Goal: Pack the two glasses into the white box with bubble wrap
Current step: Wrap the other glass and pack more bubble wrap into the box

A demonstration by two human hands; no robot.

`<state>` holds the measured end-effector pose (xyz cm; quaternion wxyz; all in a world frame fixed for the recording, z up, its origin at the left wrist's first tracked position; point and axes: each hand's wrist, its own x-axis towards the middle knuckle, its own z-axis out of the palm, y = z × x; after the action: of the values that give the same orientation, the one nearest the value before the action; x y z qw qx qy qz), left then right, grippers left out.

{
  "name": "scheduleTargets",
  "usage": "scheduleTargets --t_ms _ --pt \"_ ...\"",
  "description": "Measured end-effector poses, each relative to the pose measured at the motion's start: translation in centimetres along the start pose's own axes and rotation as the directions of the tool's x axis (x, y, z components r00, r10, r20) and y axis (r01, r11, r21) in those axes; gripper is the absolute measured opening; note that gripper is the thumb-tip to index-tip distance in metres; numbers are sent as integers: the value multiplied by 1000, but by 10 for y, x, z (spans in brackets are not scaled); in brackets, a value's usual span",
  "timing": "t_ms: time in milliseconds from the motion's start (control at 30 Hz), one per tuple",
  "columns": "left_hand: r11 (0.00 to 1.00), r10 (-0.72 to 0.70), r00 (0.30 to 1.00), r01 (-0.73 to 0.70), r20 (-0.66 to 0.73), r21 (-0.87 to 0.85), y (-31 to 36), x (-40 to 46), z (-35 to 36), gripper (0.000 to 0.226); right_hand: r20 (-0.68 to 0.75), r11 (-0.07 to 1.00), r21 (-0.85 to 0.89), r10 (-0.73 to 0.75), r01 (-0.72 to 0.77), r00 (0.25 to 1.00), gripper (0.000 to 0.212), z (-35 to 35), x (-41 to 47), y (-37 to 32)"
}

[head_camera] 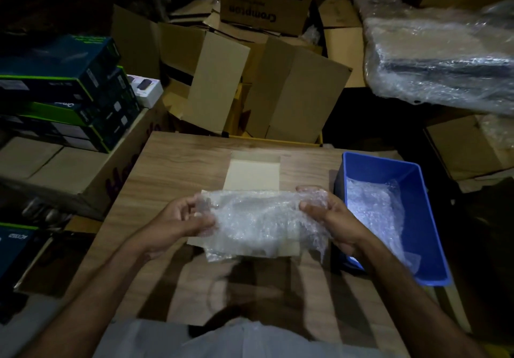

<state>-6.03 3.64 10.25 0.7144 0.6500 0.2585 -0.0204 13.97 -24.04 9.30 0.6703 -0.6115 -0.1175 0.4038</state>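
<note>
I hold a bundle of bubble wrap [258, 221] above the middle of the wooden table [172, 168]. My left hand [183, 218] grips its left end and my right hand [325, 216] grips its right end. Whether a glass lies inside the wrap is hidden by the cloudy plastic. The white box [254, 172] lies open under the bundle, its lid flap pointing away from me and its near edge [289, 249] showing below the wrap. No bare glass is in view.
A blue plastic bin [417, 191] with more bubble wrap [375, 207] in it stands at the table's right edge. Brown cartons [294, 90] crowd behind the table. Stacked dark boxes [69, 90] sit at the left, and a plastic-wrapped package [439, 60] at the upper right.
</note>
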Motion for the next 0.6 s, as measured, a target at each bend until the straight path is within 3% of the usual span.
scheduleTargets --t_ms 133,233,300,333,400,433,500,600 --pt "997 62 995 -58 -76 53 -4 7 2 21 -18 998 -51 30 -30 999 23 1 0 4" --pt "987 53 997 -43 -59 154 -1 10 1 31 45 996 -75 52 -48 998 19 -2 0 5" --pt "997 18 1000 -18 -1 74 -2 10 -5 17 99 994 -98 57 -47 993 16 -3 -2 3" --pt "1000 1 999 -2 53 15 -2 8 -9 21 78 991 -126 57 -47 995 21 -4 -2 4" --pt "1000 -23 993 24 119 -11 -6 9 -15 63 -11 973 -231 -25 22 1000 25 -3 2 6" --pt "1000 -11 996 9 86 30 -6 10 -13 64 -30 957 -283 -81 70 996 30 -3 6 8" --pt "991 56 998 -54 -12 126 -3 11 -5 43 -40 937 -332 -131 111 991 40 -2 11 11" --pt "967 88 996 -78 -32 242 -1 21 -5 49 -15 890 -433 -167 144 986 18 0 16 10"
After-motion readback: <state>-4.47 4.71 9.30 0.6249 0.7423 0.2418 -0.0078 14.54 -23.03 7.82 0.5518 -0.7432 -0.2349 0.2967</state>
